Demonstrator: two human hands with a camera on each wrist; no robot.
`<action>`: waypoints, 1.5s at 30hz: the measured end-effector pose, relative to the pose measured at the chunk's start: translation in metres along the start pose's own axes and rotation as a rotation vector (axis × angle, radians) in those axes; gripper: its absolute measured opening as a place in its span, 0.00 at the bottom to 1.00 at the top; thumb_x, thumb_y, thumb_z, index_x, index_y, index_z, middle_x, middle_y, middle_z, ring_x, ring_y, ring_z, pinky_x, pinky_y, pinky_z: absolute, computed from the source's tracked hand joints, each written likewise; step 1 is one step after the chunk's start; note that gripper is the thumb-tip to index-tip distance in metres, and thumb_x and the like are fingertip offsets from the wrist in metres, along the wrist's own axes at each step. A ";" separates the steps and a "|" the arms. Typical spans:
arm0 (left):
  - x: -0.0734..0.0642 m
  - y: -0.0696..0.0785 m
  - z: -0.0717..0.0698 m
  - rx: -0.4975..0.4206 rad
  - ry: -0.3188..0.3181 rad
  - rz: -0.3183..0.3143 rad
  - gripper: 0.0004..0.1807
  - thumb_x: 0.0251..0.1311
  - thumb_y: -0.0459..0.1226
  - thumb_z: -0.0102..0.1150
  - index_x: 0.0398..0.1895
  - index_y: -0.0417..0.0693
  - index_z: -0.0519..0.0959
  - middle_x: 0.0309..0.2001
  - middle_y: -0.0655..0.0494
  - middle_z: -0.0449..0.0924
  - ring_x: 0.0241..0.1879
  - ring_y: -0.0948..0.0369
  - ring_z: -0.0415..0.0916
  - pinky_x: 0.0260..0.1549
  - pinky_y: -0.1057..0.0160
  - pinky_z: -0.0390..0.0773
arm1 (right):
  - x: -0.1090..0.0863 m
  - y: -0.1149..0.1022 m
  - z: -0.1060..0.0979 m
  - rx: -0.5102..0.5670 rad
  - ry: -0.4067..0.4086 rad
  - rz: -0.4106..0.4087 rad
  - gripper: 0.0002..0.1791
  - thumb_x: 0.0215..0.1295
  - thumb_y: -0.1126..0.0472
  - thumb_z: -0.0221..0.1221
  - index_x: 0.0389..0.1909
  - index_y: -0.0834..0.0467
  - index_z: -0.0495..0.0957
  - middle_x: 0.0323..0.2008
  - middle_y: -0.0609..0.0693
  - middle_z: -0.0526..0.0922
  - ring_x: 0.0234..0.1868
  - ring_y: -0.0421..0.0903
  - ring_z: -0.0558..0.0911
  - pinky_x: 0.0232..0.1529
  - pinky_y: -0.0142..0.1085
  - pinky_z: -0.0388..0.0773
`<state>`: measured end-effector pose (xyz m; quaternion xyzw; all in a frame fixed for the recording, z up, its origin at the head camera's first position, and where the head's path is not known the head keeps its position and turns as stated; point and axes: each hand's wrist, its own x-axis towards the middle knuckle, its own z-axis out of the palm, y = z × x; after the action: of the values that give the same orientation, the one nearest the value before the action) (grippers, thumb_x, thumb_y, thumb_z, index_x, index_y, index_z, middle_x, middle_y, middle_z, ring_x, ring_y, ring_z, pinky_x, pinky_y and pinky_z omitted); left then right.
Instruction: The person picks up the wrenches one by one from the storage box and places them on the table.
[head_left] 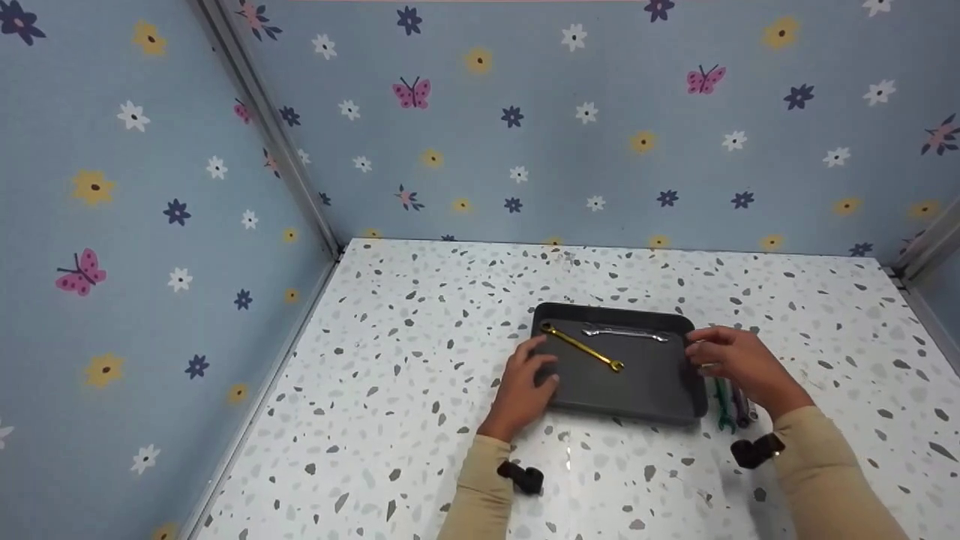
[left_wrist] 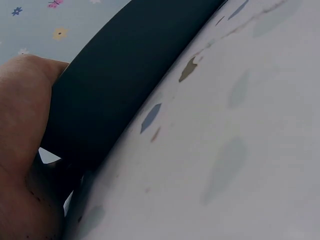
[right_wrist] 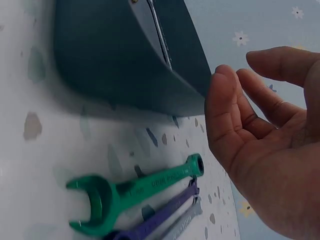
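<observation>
A dark grey tray [head_left: 630,412] lies on the speckled table. Inside it are a gold-coloured wrench [head_left: 581,346] and a silver wrench [head_left: 626,332]. My left hand [head_left: 521,386] is at the tray's left side, its loosely bent fingers reaching over the rim; the left wrist view shows it close against the tray wall [left_wrist: 115,75]. At the right rim is my right hand [head_left: 742,364], which in the right wrist view has relaxed fingers beside the wall and nothing held. Below it lie a green wrench [right_wrist: 145,192], a purple wrench [right_wrist: 160,215] and a silvery wrench [right_wrist: 182,220].
A flowered blue panel [head_left: 480,135] stands along the back edge of the table [head_left: 390,360]. Another panel [head_left: 150,315] closes the left side, with a metal post [head_left: 274,127] in the corner. Dark wrist cameras [head_left: 521,478] are strapped over both sleeves.
</observation>
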<state>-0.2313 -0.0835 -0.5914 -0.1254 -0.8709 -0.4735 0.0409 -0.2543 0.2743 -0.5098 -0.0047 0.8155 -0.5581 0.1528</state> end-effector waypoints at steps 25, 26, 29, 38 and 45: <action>0.000 0.002 -0.002 -0.032 0.018 -0.013 0.17 0.65 0.37 0.62 0.57 0.46 0.81 0.75 0.58 0.59 0.74 0.55 0.54 0.69 0.50 0.60 | 0.035 -0.030 0.038 0.110 -0.081 0.067 0.28 0.70 0.61 0.60 0.65 0.70 0.66 0.55 0.64 0.80 0.54 0.56 0.82 0.51 0.40 0.81; 0.000 0.002 -0.002 -0.032 0.017 -0.014 0.17 0.65 0.38 0.62 0.57 0.47 0.81 0.75 0.58 0.59 0.74 0.55 0.54 0.69 0.51 0.60 | 0.037 -0.030 0.039 0.107 -0.084 0.068 0.28 0.70 0.61 0.60 0.65 0.70 0.66 0.55 0.64 0.80 0.54 0.56 0.82 0.51 0.41 0.81; 0.000 0.002 -0.002 -0.028 0.014 -0.013 0.17 0.65 0.38 0.61 0.56 0.47 0.81 0.75 0.59 0.59 0.74 0.56 0.54 0.69 0.52 0.60 | 0.040 -0.028 0.042 0.115 -0.092 0.074 0.27 0.70 0.62 0.58 0.65 0.71 0.66 0.54 0.65 0.81 0.53 0.56 0.82 0.53 0.43 0.81; -0.001 0.001 0.000 -0.002 0.017 0.020 0.16 0.64 0.37 0.62 0.55 0.48 0.82 0.74 0.58 0.61 0.73 0.54 0.56 0.69 0.51 0.61 | 0.045 -0.028 0.053 0.097 -0.105 0.067 0.26 0.71 0.61 0.58 0.64 0.71 0.67 0.53 0.63 0.82 0.51 0.55 0.83 0.52 0.45 0.80; 0.001 -0.001 0.001 0.006 0.010 0.035 0.16 0.65 0.37 0.62 0.55 0.47 0.81 0.74 0.56 0.61 0.73 0.55 0.56 0.70 0.54 0.60 | 0.047 -0.025 0.064 0.100 -0.090 0.042 0.26 0.70 0.61 0.59 0.63 0.71 0.69 0.51 0.61 0.84 0.47 0.50 0.84 0.49 0.43 0.81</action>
<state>-0.2320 -0.0831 -0.5928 -0.1383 -0.8696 -0.4709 0.0537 -0.2864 0.1980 -0.5196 -0.0051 0.7788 -0.5942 0.2009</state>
